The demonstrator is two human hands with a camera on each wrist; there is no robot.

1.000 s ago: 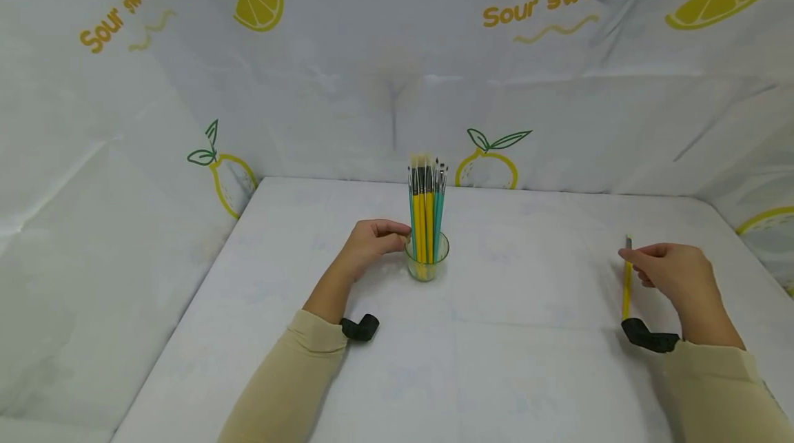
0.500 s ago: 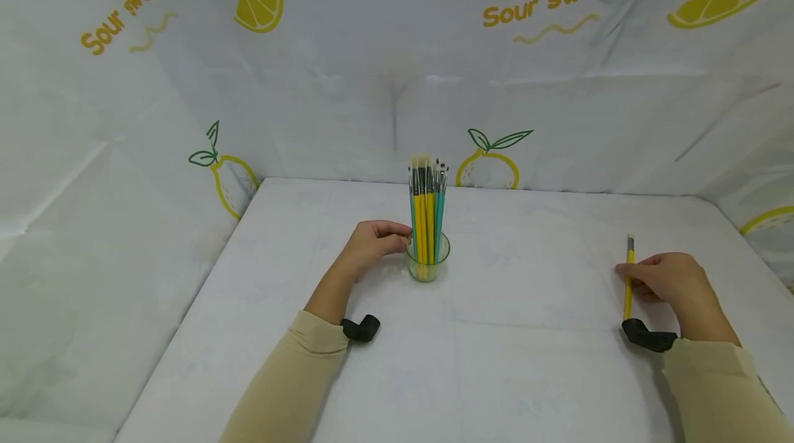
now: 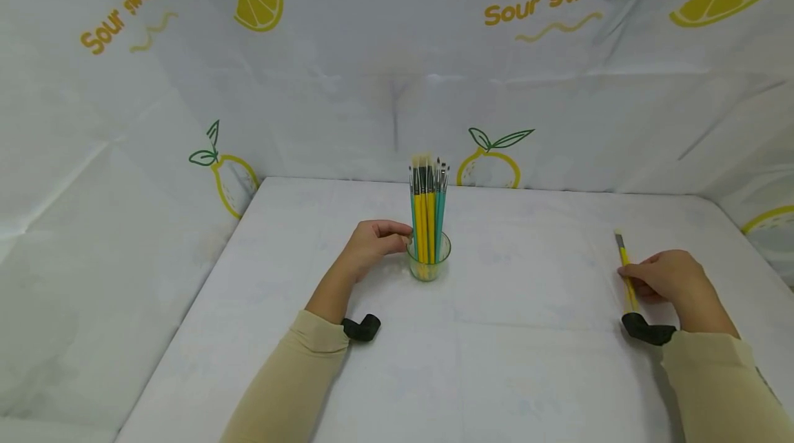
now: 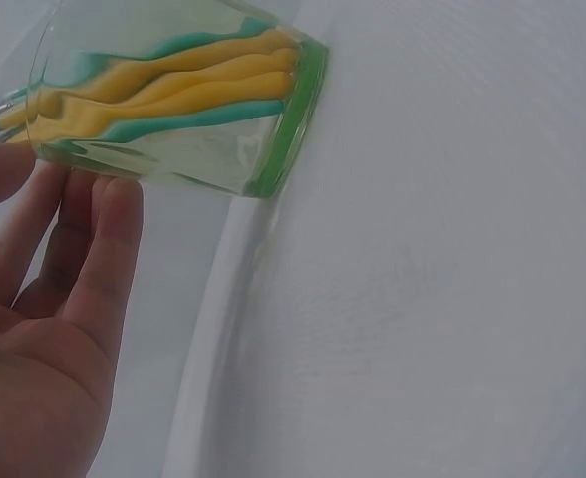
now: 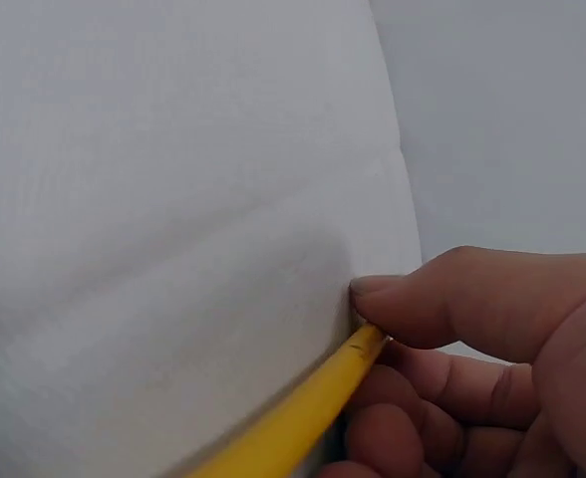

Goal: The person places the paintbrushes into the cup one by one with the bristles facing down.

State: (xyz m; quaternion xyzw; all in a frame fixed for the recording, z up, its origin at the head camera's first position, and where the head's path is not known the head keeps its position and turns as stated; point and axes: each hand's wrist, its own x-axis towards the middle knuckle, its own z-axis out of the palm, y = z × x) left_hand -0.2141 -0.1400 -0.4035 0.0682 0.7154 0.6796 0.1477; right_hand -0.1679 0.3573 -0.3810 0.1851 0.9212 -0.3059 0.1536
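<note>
A small clear glass [image 3: 428, 271] holds several upright paintbrushes [image 3: 424, 215] with yellow and teal handles, bristles up. My left hand [image 3: 369, 244] rests its fingertips at the glass's left side near the rim, thumb and fingers on the same side. In the left wrist view, the fingers [image 4: 104, 259] are nearly straight beside the glass wall. Off to the right, my right hand [image 3: 670, 281] pinches a yellow-handled paintbrush [image 3: 624, 257] between thumb and fingers, bristles pointing away from me. The right wrist view shows its yellow handle [image 5: 303, 418] under the thumb.
A white cloth covers the table [image 3: 527, 374]. Behind it hangs a white curtain [image 3: 347, 98] printed with lemons and lettering. Black wrist-worn mounts [image 3: 362, 328] stick out beside both cuffs; the right one overlaps the held brush's lower end in the head view.
The right hand has shifted slightly toward me, and its paintbrush has tilted so that the bristle end leans left. The left hand and the glass stay in place.
</note>
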